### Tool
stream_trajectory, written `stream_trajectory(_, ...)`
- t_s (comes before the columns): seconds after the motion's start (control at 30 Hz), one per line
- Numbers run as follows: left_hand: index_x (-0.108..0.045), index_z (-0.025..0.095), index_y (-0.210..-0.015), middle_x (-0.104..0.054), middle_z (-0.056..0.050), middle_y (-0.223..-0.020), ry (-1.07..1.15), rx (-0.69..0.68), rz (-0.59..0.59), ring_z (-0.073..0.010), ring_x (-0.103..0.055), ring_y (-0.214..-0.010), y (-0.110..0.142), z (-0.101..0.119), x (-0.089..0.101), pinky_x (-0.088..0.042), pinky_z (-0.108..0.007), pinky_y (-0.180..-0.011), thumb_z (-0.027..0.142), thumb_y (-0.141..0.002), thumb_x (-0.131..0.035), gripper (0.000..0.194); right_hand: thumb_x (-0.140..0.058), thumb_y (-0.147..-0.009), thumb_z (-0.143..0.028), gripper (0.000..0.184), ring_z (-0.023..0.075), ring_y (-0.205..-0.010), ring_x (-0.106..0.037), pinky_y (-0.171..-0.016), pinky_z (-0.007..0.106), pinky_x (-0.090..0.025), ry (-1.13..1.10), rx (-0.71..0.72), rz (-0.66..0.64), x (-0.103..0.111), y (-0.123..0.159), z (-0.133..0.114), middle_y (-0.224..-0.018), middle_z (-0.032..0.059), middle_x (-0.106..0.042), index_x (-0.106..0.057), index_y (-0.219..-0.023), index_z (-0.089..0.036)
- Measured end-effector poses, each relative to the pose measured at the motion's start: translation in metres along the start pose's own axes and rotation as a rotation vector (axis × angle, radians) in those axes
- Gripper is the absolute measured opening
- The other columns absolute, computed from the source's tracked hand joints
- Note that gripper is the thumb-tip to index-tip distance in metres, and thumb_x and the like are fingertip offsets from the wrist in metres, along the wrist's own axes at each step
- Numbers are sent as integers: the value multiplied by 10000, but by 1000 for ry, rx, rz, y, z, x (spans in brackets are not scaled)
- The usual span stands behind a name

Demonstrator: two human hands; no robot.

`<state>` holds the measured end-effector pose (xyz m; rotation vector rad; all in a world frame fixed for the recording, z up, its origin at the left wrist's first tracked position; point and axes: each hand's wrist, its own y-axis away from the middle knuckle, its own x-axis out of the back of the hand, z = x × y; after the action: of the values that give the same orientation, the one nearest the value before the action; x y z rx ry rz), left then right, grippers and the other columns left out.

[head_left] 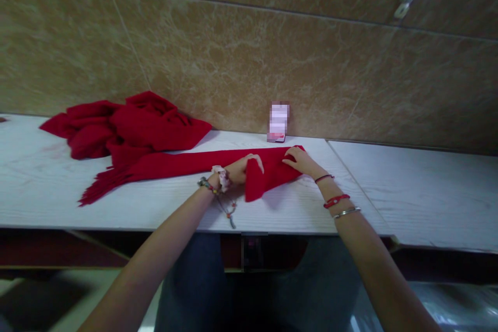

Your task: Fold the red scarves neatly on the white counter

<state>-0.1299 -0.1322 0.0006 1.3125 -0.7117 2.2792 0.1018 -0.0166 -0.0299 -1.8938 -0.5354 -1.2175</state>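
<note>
A long red scarf (187, 163) with a fringed end lies across a white wood-grain counter. My left hand (241, 168) is closed on the scarf near a turned-up flap, and part of its fingers is hidden by the cloth. At the right end, my right hand (303, 161) grips the scarf by its folded edge, thumb and fingers bent over the fabric. Between the two hands the cloth is folded over, with one corner hanging toward me.
A heap of red cloth (136, 124) rests at the left against the brown marbled wall (218, 57). A phone (278, 122) with a lit, blurred screen leans on that wall. The counter (428, 192) has a seam at the right and a front edge above my legs.
</note>
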Motion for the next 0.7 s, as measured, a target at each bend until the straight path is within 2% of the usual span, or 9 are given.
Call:
stream_trajectory(0.07, -572, 167, -1027, -557, -70, -1057, 41, 17, -24, -178, -540, -908, 9, -9, 15, -454, -360, -812, 294, -866, -497, 218, -525, -817, -264, 105, 196, -871, -528, -804, 348, -414, -3, -3, 12, 1, 0, 1, -894, 80, -601, -573, -807, -172)
stream_trajectory(0.13, -564, 154, -1052, -555, -78, -1082, 68, 29, -55, -180, -559, -909, 19, -16, 27, -475, -351, -779, 330, -877, -495, 258, -512, -825, -260, 107, 194, -867, -522, -809, 345, -412, 0, 4, 27, 2, 1, 1, -884, 79, -594, -564, -792, -172)
stream_trajectory(0.23, -652, 139, -838, -605, -85, -988, 119, 39, -107, -176, -581, -843, 29, -23, 36, -475, -303, -722, 382, -842, -517, 279, -487, -840, -260, 129, 194, -872, -515, -822, 342, -410, 6, 21, 36, 3, 1, 1, -877, 84, -587, -554, -777, -169)
stream_trajectory(0.33, -667, 156, -751, -633, -73, -890, 318, 112, -238, -164, -587, -775, 32, -30, 34, -474, -273, -667, 462, -786, -535, 335, -458, -857, -286, 193, 196, -864, -518, -818, 345, -414, 16, 16, 20, 5, 1, 2, -852, 81, -584, -551, -725, -181)
stream_trajectory(0.43, -656, 187, -889, -637, -46, -855, 586, 294, -420, -136, -574, -693, 31, -33, 26, -466, -240, -605, 495, -712, -597, 360, -462, -857, -306, 221, 202, -878, -523, -823, 350, -415, 35, 4, 11, 6, 1, 3, -855, 82, -582, -559, -698, -187)
stream_trajectory(0.5, -637, 197, -940, -633, -37, -896, 663, 366, -468, -115, -559, -667, 30, -32, 21, -458, -219, -586, 473, -670, -648, 387, -471, -852, -302, 207, 208, -891, -523, -832, 352, -414, 60, 5, 8, 6, 1, 2, -876, 92, -582, -578, -724, -179)
stream_trajectory(0.6, -612, 187, -960, -620, -40, -933, 682, 351, -412, -111, -557, -684, 26, -28, 19, -457, -211, -587, 446, -667, -656, 393, -482, -845, -292, 177, 219, -939, -512, -869, 369, -398, 106, 30, -1, 3, 1, 1, -946, 102, -580, -608, -803, -176)
stream_trajectory(0.67, -589, 169, -985, -614, -43, -897, 625, 316, -268, -119, -565, -693, 24, -27, 20, -463, -222, -597, 437, -720, -596, 377, -485, -842, -288, 170, 232, -998, -491, -905, 401, -373, 136, 27, 5, 0, 1, -1, -1017, 109, -570, -616, -862, -181)
stream_trajectory(0.7, -581, 158, -991, -609, -43, -876, 558, 301, -155, -124, -569, -698, 23, -29, 21, -468, -234, -614, 421, -753, -553, 356, -486, -840, -287, 173, 242, -1028, -477, -920, 422, -358, 151, 14, 11, -1, 2, -3, -1049, 114, -563, -616, -886, -183)
